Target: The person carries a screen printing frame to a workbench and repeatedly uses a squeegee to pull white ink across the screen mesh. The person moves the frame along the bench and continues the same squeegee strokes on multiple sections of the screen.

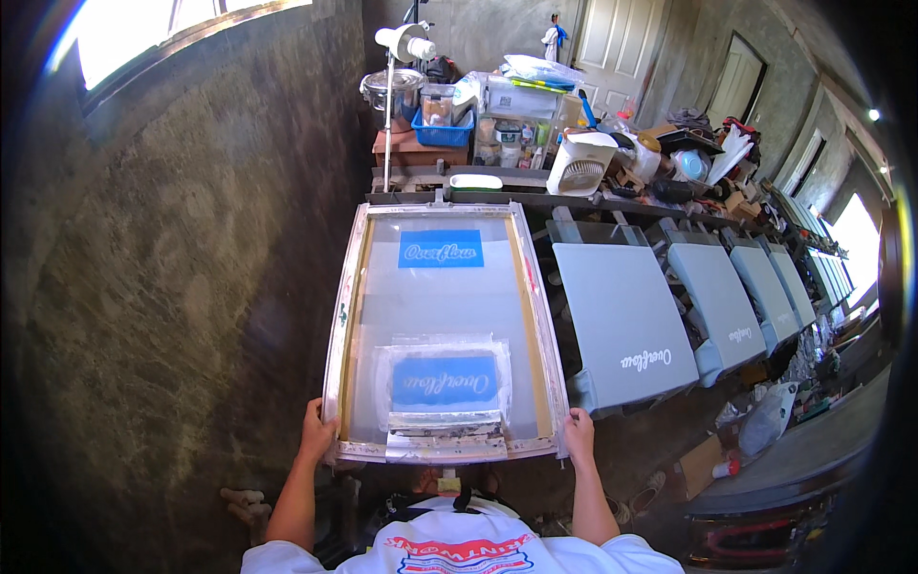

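Observation:
A white-rimmed printing screen (348,287) lies in front of me, with two blue stencil patches (440,239) on its pale mesh. My left hand (316,430) grips the near left corner of the frame, and my right hand (580,440) holds the near right corner. Along the screen's near end lies a stained squeegee or bar (445,442), bordered by tape around the nearer patch. Just right of the frame is a grey fabric-covered platen (622,306) with white lettering.
More covered platens (708,297) run off to the right. Behind them stand a white fan (580,167), stacked bins (512,129) and clutter. A rough concrete wall (191,239) is at left. Bags (770,411), cardboard (698,464) and shoes lie low at the right.

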Motion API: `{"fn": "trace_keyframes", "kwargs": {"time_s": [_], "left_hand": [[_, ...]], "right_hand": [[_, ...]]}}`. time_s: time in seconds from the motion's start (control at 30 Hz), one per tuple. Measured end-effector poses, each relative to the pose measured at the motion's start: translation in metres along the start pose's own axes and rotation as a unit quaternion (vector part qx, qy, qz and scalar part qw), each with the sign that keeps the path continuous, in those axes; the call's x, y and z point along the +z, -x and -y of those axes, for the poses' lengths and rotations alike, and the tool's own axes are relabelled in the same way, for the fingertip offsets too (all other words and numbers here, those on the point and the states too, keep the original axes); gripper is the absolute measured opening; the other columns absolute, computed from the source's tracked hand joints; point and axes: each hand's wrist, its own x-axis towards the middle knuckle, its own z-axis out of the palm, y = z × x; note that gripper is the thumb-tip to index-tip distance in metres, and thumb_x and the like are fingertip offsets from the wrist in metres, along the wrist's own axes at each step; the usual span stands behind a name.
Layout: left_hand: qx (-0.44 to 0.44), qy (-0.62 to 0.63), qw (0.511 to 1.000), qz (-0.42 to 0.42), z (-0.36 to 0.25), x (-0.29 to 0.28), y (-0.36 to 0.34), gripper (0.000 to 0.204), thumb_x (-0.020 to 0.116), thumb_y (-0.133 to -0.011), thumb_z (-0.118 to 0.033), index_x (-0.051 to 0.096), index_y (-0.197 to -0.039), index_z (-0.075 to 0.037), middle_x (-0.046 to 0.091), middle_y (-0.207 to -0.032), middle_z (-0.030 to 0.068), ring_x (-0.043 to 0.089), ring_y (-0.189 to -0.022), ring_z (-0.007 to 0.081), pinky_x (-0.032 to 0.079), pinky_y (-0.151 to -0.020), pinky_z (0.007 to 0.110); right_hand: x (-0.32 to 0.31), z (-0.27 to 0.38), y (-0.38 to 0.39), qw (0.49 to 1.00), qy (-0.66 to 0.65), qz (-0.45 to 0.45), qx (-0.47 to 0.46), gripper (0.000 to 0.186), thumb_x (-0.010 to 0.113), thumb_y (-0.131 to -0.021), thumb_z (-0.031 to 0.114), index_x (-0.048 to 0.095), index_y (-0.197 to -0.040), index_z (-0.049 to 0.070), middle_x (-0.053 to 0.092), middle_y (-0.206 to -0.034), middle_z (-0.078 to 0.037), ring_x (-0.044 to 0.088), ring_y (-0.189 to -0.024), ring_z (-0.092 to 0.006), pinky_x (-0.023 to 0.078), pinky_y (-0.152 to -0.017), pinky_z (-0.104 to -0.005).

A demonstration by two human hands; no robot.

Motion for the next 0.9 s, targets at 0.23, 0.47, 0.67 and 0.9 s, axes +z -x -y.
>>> {"fn": "trace_keyframes", "kwargs": {"time_s": [0.23, 0.47, 0.67, 0.9], "left_hand": [[-0.005, -0.016, 1.0, 0.005, 0.013, 0.035, -0.007, 0.053, 0.07, -0.088, 0.0, 0.049, -0.136, 0.001, 0.062, -0.124, 0.016, 0.061, -0.117, 0.0254, 0.047, -0.105, 0.038], [0.0, -0.092, 0.996, 0.007, 0.014, 0.06, -0.01, 0.055, 0.069, -0.09, -0.003, 0.043, -0.139, 0.0, 0.062, -0.123, 0.0208, 0.063, -0.117, 0.0313, 0.047, -0.104, 0.042], [-0.021, -0.146, 0.988, 0.033, 0.005, 0.078, -0.007, 0.058, 0.065, -0.091, -0.003, 0.035, -0.14, 0.002, 0.057, -0.131, 0.0288, 0.06, -0.122, 0.039, 0.044, -0.108, 0.043], [0.136, -0.291, 0.944, -0.07, -0.009, 0.117, -0.001, 0.066, 0.063, -0.085, -0.001, 0.038, -0.146, 0.001, 0.061, -0.125, 0.0301, 0.056, -0.125, 0.0457, 0.042, -0.111, 0.05]], "right_hand": [[-0.01, -0.025, -0.027, 1.0, 0.028, 0.007, 0.006, 0.027, 0.061, -0.094, 0.012, 0.066, -0.115, -0.004, 0.073, -0.105, -0.023, 0.072, -0.099, -0.035, 0.054, -0.088, -0.0428], [-0.015, -0.039, -0.047, 0.998, 0.052, 0.021, 0.039, 0.029, 0.063, -0.095, 0.015, 0.066, -0.119, 0.0, 0.073, -0.11, -0.026, 0.072, -0.104, -0.0394, 0.053, -0.092, -0.0464], [-0.026, -0.042, -0.061, 0.994, 0.104, 0.033, 0.003, 0.029, 0.061, -0.096, 0.015, 0.064, -0.121, 0.0, 0.073, -0.108, -0.027, 0.07, -0.105, -0.0433, 0.053, -0.092, -0.0499], [-0.043, 0.026, -0.073, 0.933, 0.295, 0.057, -0.2, 0.039, 0.07, -0.093, 0.026, 0.064, -0.124, 0.004, 0.065, -0.125, -0.023, 0.065, -0.111, -0.0442, 0.053, -0.094, -0.0507]]}}
